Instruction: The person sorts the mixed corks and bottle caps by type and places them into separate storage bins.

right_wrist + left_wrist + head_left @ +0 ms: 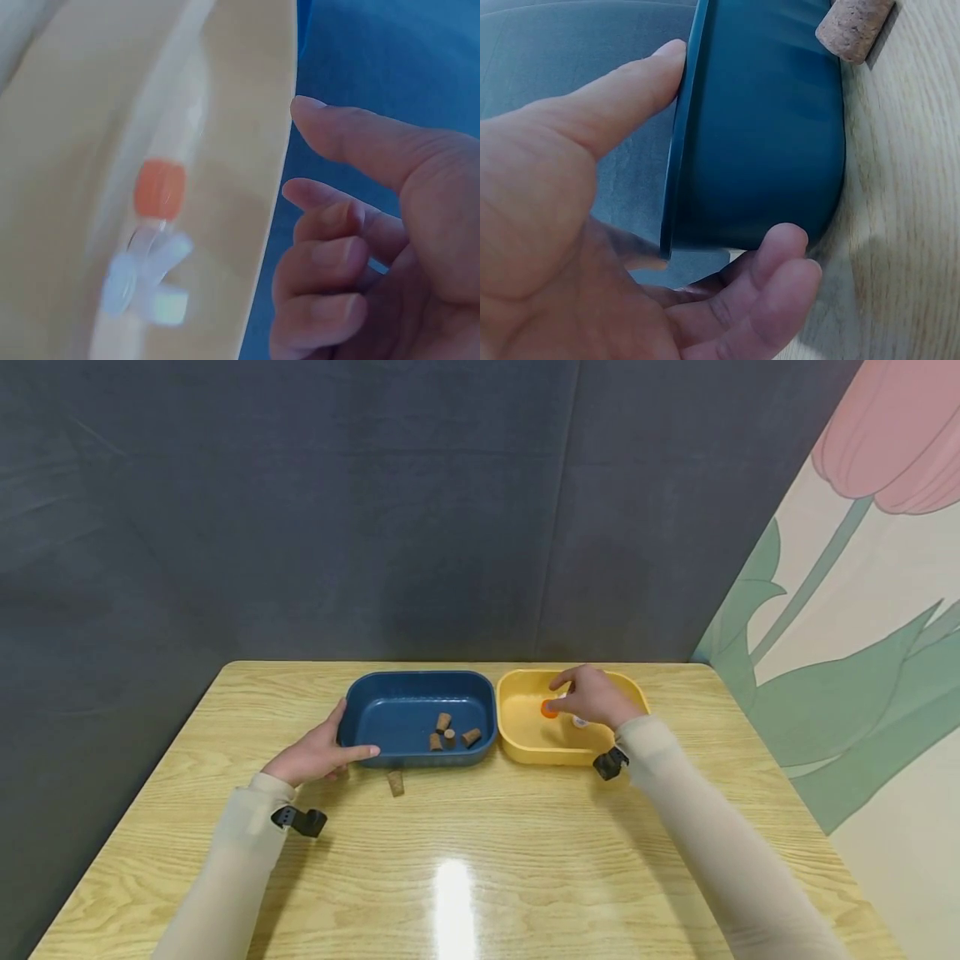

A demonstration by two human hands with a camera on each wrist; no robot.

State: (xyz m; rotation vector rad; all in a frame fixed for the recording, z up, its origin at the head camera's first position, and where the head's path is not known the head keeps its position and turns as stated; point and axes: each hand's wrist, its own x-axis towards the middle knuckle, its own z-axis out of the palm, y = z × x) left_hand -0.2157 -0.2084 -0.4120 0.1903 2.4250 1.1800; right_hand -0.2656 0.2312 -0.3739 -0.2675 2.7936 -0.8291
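My left hand [318, 752] rests at the left front corner of a dark blue bin [360, 714]. In the left wrist view the thumb touches its rim and the other fingers lie by its outer wall. Several tapered corks [470, 737] lie in the bin's right half; another cork [396, 783] is on the table before it. Over the yellow bin [525, 750] hovers my right hand [596, 696], thumb and index finger apart, nothing visible between them. Inside that bin lie an orange cap-like piece [160, 189] and several whitish plastic pieces [146, 281], blurred.
Both bins stand side by side near the back edge of a light wooden table [375, 877]. Behind it hangs a dark cloth [375, 527]. A wall with painted flowers [862, 610] is on the right.
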